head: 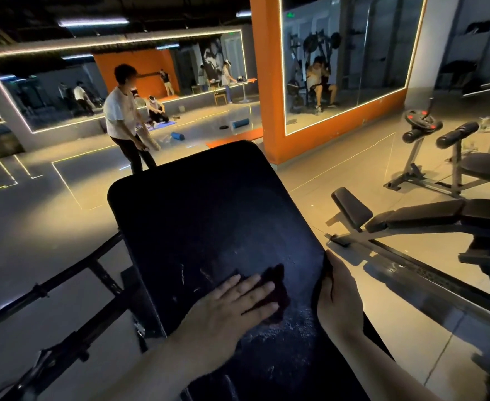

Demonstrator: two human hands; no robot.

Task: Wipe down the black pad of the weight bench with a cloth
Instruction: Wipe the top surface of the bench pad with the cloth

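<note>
The black pad (pixel 209 215) of the weight bench fills the middle of the view, tilted away from me, with whitish smears on its near part. A dark red cloth (pixel 278 285) lies on the pad's lower right area. My left hand (pixel 232 308) presses flat on the cloth with straight fingers, covering most of it. My right hand (pixel 338 296) grips the pad's right edge, fingers wrapped behind it out of sight.
The bench's black metal frame (pixel 73 285) runs off to the lower left. Another bench (pixel 429 215) stands close on the right, more machines behind it. A person (pixel 122 117) stands beyond the pad's far end. An orange mirrored pillar (pixel 270 82) rises behind.
</note>
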